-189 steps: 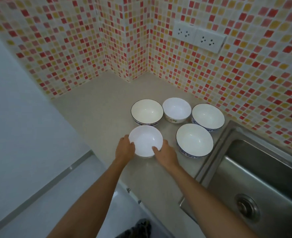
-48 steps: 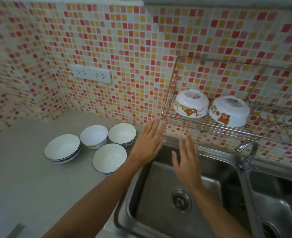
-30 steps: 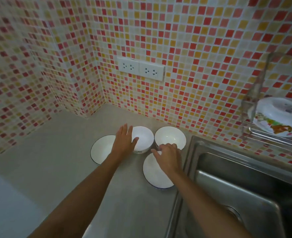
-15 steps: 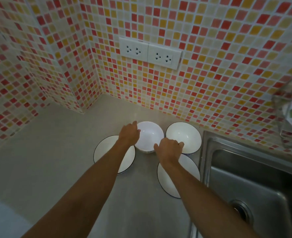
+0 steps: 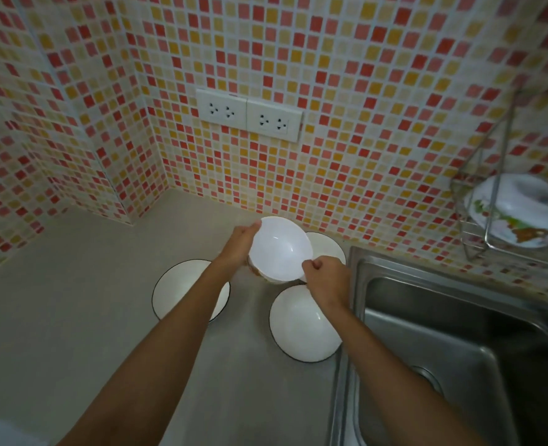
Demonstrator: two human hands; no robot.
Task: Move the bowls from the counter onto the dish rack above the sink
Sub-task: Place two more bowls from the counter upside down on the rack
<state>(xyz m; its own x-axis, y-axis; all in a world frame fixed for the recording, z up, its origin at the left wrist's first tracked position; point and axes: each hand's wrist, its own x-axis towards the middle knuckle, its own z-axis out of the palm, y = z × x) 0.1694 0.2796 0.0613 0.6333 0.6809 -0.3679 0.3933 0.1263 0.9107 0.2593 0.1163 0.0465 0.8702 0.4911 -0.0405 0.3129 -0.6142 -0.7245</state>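
Both hands hold a small white bowl [image 5: 280,249] lifted off the counter and tilted toward me. My left hand [image 5: 238,244] grips its left rim; my right hand [image 5: 325,280] pinches its near right rim. Three dark-rimmed white bowls stay on the counter: one at the left [image 5: 177,286] under my left forearm, one at the front [image 5: 301,329], one at the back [image 5: 329,249] mostly hidden behind the held bowl. The wire dish rack [image 5: 478,201] hangs on the wall at the right, with an upturned patterned bowl [image 5: 520,210] on it.
A steel sink [image 5: 459,342] takes up the lower right, its rim beside the front bowl. The grey counter [image 5: 73,300] runs left into a tiled corner. A double wall socket [image 5: 248,114] sits above the bowls.
Half a second ago my hands were closing around the small bowl on the counter; now it is raised and tilted toward me. The view has swung slightly right, showing the rack.
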